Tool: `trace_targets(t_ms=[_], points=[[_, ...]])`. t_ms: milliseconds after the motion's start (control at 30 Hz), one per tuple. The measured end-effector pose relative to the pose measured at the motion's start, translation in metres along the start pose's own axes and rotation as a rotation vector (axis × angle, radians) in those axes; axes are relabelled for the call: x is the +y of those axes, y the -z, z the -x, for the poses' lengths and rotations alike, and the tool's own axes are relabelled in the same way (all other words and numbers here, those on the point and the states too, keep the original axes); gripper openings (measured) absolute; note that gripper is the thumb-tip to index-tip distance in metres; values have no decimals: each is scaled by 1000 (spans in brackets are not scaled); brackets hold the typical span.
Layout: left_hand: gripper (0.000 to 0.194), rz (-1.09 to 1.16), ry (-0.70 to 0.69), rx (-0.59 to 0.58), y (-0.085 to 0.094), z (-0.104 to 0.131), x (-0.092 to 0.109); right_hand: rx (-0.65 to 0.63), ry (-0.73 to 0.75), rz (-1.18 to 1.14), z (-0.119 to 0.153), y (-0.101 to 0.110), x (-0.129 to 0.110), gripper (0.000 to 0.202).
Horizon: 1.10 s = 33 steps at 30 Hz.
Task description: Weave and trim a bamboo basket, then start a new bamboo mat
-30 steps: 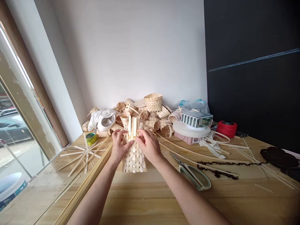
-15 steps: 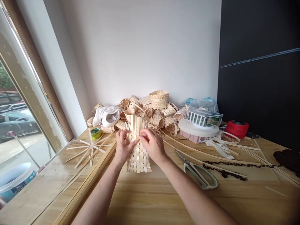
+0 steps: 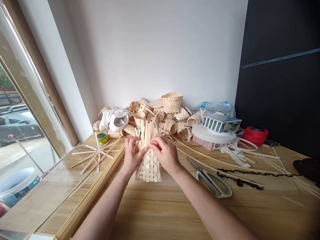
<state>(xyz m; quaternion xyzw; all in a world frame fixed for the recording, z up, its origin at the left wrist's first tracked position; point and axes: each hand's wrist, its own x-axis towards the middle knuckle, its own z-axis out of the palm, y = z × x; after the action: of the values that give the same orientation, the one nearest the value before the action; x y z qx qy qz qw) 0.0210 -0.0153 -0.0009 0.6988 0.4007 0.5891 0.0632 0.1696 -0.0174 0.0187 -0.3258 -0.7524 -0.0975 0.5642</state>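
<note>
A partly woven basket [image 3: 149, 169] of pale flat strips rests on the table in front of me, its loose upright strips [image 3: 148, 131] pointing away toward the wall. My left hand [image 3: 132, 155] grips its left side, the thumb pressed on the weave and the fingers curled round the edge. On the other side my right hand [image 3: 166, 153] pinches a strip at the upper weaving row, thumb against forefinger. Both thumbs are close together near the basket's middle. The fingertips partly cover the strips between them.
Woven baskets [image 3: 172, 102] are piled along the wall. Scissors [image 3: 215, 183] and a dark chain [image 3: 240, 182] lie to the right, near a round white stand [image 3: 213, 133]. Crossed strips [image 3: 97, 153], a tape roll [image 3: 102, 138] and a long strip bundle [image 3: 92, 196] lie left.
The camera view has shifted slightly. Both hands keep their hold on the basket, with the right fingers moved a little along the upper row.
</note>
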Motion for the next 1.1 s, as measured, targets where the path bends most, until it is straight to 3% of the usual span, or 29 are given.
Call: trace_targets(t_ms=[233,333,433,633,900,1100], points=[[21,-137,-50,94,4,3,20,-3,-77,-149,5,4,0,13],[23,-118,-73,78,8,2,29,-34,-77,-252,3,11,4,17],[31,-12,10,37,9,-2,35,-66,-55,-303,0,17,4,17],[16,260,247,-9,11,-16,32,-59,-121,-305,-11,15,-4,17],[22,276,163,41,12,-11,32,-33,-175,-343,-14,9,-5,11],[14,383,138,-43,11,-6,38,-42,-218,-371,-10,9,-1,13]])
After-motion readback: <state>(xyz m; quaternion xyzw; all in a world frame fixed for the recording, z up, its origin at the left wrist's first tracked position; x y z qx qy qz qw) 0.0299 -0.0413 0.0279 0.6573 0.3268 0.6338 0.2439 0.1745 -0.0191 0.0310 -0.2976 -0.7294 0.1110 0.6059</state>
